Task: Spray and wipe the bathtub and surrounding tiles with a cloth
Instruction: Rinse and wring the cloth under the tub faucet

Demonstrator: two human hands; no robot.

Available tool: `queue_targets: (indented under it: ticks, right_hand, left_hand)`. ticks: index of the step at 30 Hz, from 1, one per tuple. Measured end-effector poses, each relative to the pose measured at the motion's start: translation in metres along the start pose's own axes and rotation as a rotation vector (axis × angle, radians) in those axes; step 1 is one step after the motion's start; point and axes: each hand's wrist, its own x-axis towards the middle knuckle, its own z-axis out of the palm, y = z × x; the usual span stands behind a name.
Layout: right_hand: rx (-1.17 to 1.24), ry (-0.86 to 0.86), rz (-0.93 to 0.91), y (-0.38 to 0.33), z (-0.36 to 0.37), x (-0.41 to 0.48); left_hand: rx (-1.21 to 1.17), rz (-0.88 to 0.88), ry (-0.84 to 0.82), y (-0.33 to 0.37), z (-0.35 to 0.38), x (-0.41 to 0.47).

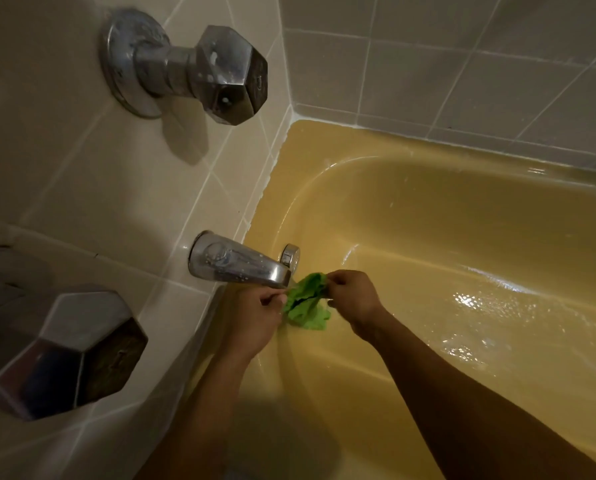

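Cloth point(307, 303) just beside spout point(241, 266) tip

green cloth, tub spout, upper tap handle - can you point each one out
green cloth point(307, 303), head view, on its bunched middle
tub spout point(241, 265), head view, on the top of its chrome body
upper tap handle point(232, 76), head view, on the faceted knob

The near tap handle point(64, 351) is blurred, its base cut by the left edge. The spout point(241, 263) hides part of a round chrome fitting point(290, 255). The bathtub point(463, 220) runs off the right edge
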Motion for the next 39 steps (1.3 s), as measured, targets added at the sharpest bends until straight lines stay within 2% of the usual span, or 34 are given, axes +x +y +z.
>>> queue_targets:
  ticks: [2,4,6,9,11,14,16,21,25,30,34,37,39]
  right_hand:
    - [0.139,0.019,0.068,0.002,-0.016,0.0]
    - [0.199,-0.029,0.074,-0.001,-0.03,-0.003]
    - [0.156,-0.083,0.055,-0.007,-0.042,-0.008]
    - [-0.103,-0.171,-0.033,-0.013,-0.062,-0.011]
    - [-0.284,-0.269,-0.093,-0.018,-0.077,-0.014]
    - [-0.652,-0.202,-0.26,-0.026,-0.096,-0.013]
    - [-0.71,-0.154,-0.299,-0.029,-0.106,-0.013]
    - [-0.655,-0.07,-0.328,-0.026,-0.123,-0.013]
    - [-0.545,-0.091,-0.346,-0.023,-0.126,-0.018]
    - [-0.194,-0.236,-0.298,-0.03,-0.118,-0.033]
    - [0.064,-0.277,-0.263,-0.041,-0.121,-0.039]
    - [0.119,-0.259,-0.322,-0.053,-0.14,-0.043]
    - [0.088,-0.256,-0.341,-0.058,-0.154,-0.046]
  left_hand:
    - [0.275,0.124,0.016,-0.002,-0.005,0.003]
    - [0.4,0.181,-0.003,0.002,-0.004,0.003]
    - [0.438,0.189,0.007,0.007,0.001,0.004]
    - [0.286,0.11,0.087,0.008,0.011,0.015]
    - [0.065,0.008,0.091,0.006,0.02,0.022]
    - [-0.216,-0.065,-0.006,0.008,0.035,0.025]
    - [-0.26,-0.088,-0.074,0.014,0.042,0.023]
    - [-0.297,-0.032,-0.187,0.015,0.043,0.018]
    - [-0.114,0.062,-0.302,0.001,0.032,0.023]
    - [0.224,0.221,-0.145,-0.012,0.026,0.023]
    - [0.285,0.246,-0.122,-0.011,0.036,0.019]
    - [0.427,0.307,-0.078,-0.017,0.036,0.019]
    - [0.385,0.321,-0.105,-0.016,0.039,0.018]
